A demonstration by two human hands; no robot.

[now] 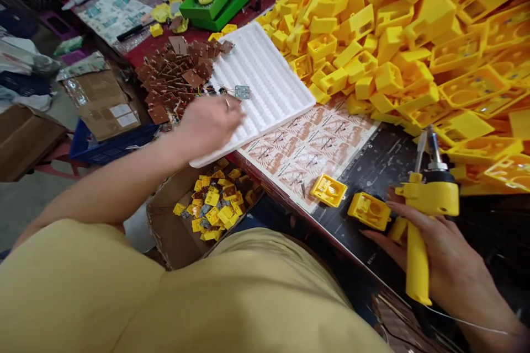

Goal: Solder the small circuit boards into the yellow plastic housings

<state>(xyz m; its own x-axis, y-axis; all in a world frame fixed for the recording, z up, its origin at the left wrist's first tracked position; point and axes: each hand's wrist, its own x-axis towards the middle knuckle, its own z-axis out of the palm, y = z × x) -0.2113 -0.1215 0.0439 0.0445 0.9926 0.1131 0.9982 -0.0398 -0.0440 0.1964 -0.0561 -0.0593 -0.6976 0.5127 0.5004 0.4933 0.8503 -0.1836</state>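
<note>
My left hand point(209, 124) is smeared by motion over the white ridged foam tray point(273, 77), beside a heap of brown circuit boards point(178, 71). Its fingertips are blurred, and I cannot make out whether they hold anything. A small grey-green circuit board point(242, 92) lies on the foam just beyond them. In my right hand point(451, 259) is a yellow soldering gun point(418, 259), its metal tip pointing up and away. Thumb and forefinger of that hand reach toward an open yellow plastic case point(368, 211) on the black bench mat. Another open yellow case point(329, 191) sits to its left.
A large pile of yellow cases point(372, 38) covers the bench's far right. Green trays point(215, 0) stand at the back. Below the bench edge, a cardboard box point(174, 231) holds several yellow parts. A taped carton point(101, 99) rests in a blue crate point(91, 149) at left.
</note>
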